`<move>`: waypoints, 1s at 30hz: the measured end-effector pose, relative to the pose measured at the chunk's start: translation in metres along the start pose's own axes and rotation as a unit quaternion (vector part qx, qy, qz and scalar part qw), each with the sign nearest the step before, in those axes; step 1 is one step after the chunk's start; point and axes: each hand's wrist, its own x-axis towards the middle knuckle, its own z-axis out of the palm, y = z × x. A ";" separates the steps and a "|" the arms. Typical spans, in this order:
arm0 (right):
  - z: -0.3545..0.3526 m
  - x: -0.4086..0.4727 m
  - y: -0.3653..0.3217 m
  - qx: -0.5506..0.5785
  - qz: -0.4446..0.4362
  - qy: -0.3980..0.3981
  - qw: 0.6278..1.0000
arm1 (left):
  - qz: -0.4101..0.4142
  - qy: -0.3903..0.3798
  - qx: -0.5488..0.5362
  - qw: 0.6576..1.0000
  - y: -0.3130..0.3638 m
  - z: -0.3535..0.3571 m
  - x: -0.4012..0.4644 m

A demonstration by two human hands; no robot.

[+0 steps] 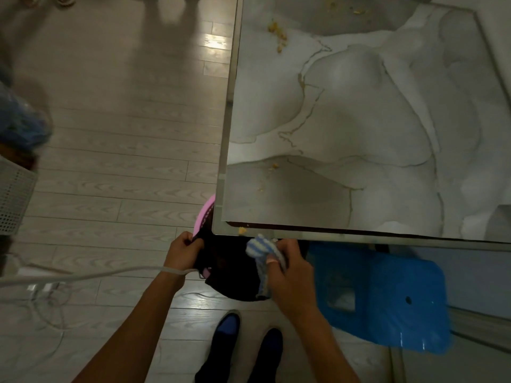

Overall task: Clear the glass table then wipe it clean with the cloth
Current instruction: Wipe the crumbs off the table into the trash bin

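Pinching the black bag rim between thumb and curled fingers, the left hand held it open just below the table corner. Right hand gripped the cloth, blue-and-white striped, bunched in curled fingers, one end hanging down over the bag mouth. Cloth sat just beside the table's near edge, whether touching it was unclear. Bag lined a pink bin, mostly hidden under the corner. Yellow crumbs lay scattered on the marbled glass top: a cluster far left, a few more at the far edge, small bits near the left edge, one piece on the near edge by the cloth. Blue stool stood right of the bag, partly under the table. White cable crossed the left wrist. Dark shoes showed on the wood floor. White basket sat at far left.
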 end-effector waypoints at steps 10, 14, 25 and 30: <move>-0.016 0.169 -0.059 -0.118 -0.042 0.062 0.990 | 0.000 0.002 -0.022 1.000 0.001 -0.020 0.008; 0.023 0.171 -0.046 -0.132 -0.057 0.064 0.988 | 0.001 0.005 -0.024 1.000 0.000 -0.023 0.014; 0.055 0.071 -0.029 -0.064 -0.173 -0.009 0.983 | -0.001 0.000 -0.013 1.000 0.005 -0.023 0.005; 0.066 0.029 -0.019 -0.082 -0.200 0.002 0.976 | 0.002 0.007 -0.017 1.000 0.002 -0.027 0.001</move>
